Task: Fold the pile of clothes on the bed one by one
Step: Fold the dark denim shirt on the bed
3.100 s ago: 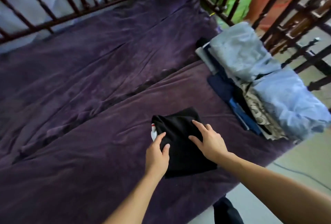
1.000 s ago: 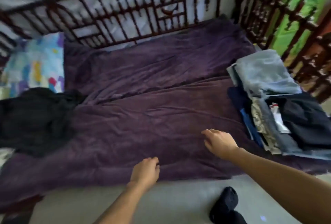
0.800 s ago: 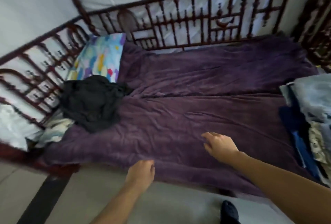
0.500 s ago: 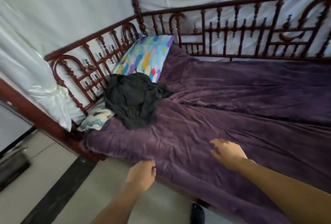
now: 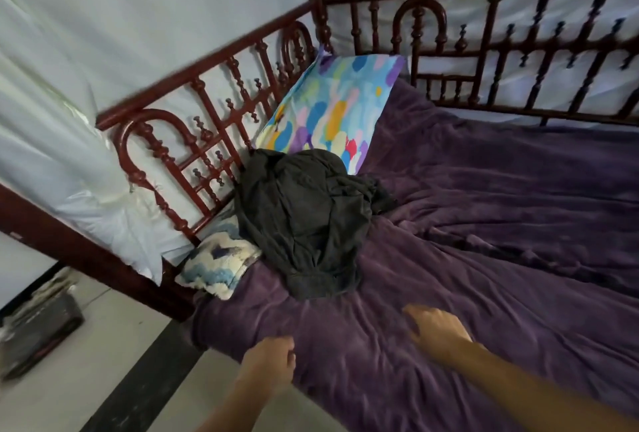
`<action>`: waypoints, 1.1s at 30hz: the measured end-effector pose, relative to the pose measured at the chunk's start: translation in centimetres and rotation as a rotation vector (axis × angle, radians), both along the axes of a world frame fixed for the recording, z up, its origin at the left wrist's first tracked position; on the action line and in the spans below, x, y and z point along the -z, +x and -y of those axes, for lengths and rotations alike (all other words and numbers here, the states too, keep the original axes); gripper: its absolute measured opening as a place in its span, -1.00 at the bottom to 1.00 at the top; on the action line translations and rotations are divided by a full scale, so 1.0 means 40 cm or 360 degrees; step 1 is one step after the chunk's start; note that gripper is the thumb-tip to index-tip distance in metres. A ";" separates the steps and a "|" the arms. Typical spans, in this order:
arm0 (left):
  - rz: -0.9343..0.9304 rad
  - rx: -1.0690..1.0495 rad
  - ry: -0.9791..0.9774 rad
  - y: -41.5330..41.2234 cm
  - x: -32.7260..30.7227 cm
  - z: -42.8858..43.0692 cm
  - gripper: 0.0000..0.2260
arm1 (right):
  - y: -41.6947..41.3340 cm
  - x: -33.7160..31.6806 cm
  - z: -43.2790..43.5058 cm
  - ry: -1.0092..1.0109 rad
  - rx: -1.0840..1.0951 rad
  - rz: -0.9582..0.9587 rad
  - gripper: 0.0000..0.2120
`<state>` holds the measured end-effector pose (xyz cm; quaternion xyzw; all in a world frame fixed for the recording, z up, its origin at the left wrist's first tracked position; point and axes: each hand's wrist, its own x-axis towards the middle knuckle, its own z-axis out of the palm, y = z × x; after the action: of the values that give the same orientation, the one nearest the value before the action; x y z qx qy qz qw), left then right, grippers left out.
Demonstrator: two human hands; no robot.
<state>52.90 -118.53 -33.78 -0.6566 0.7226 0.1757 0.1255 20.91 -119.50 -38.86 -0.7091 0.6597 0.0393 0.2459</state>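
Fingers (image 5: 412, 311) loose, empty on left hand (image 5: 268, 366), right hand (image 5: 440, 333); purple blanket (image 5: 491, 224), dark clothes pile (image 5: 304, 217), wooden rail (image 5: 207, 76).

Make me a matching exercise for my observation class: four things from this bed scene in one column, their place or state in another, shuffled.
Things
1. dark crumpled garment
2. colourful pillow
3. blue-and-cream cushion
4. right hand

Place or state
A. propped up against the bed rail at the far corner
B. lying flat at the near left corner
C. heaped and unfolded, in front of the pillow
D. empty, fingers relaxed over the purple blanket

Pairs: 1-C, 2-A, 3-B, 4-D
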 end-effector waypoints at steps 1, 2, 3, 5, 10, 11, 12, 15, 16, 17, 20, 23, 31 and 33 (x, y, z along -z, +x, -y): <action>0.0005 0.0023 -0.0002 0.011 0.010 0.035 -0.75 | 0.016 0.006 0.034 0.0014 0.0005 -0.0010 -0.60; 0.0004 0.0058 -0.0004 0.022 0.023 0.072 -0.75 | 0.029 0.009 0.067 0.0028 0.0010 -0.0018 -0.59; -0.0003 0.0095 0.0013 0.032 0.035 0.112 -0.76 | 0.043 0.009 0.101 0.0041 0.0014 -0.0032 -0.58; -0.0031 0.0153 0.0085 0.047 0.061 0.199 -0.77 | 0.065 0.017 0.169 0.0070 0.0045 -0.0077 -0.57; -0.0102 0.0340 0.0129 0.084 0.158 0.446 -0.78 | 0.127 0.073 0.353 0.0146 0.0245 -0.0158 -0.58; -0.0113 0.0373 0.0141 0.094 0.183 0.499 -0.78 | 0.144 0.090 0.390 0.0178 0.0309 -0.0166 -0.58; -0.0119 0.0408 0.0145 0.104 0.209 0.551 -0.78 | 0.159 0.111 0.428 0.0205 0.0366 -0.0177 -0.59; -0.0095 0.0522 0.0151 0.139 0.285 0.684 -0.76 | 0.215 0.176 0.540 0.0286 0.0493 -0.0187 -0.66; -0.0074 0.0568 0.0157 0.152 0.311 0.716 -0.74 | 0.237 0.199 0.571 0.0315 0.0540 -0.0170 -0.70; -0.0047 0.0620 0.0159 0.167 0.339 0.742 -0.71 | 0.260 0.224 0.601 0.0341 0.0587 -0.0147 -0.73; 0.0028 0.0775 0.0182 0.204 0.423 0.788 -0.60 | 0.320 0.313 0.681 0.0341 0.0721 -0.0011 -0.68; 0.0056 0.0860 0.0292 0.239 0.499 0.781 -0.47 | 0.372 0.398 0.733 0.0337 0.1046 0.0191 -0.47; 0.0169 0.0915 0.0114 0.236 0.520 0.788 -0.80 | 0.386 0.413 0.698 0.0255 0.1930 0.0675 -0.39; 0.0042 0.0904 0.0127 0.218 0.476 0.798 -0.78 | 0.364 0.343 0.668 0.0014 0.1785 0.0718 -0.32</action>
<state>61.64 -150.44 -52.84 -0.4246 0.8684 0.1533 0.2050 35.47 -146.24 -52.56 -0.2430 0.8643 -0.2451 0.3659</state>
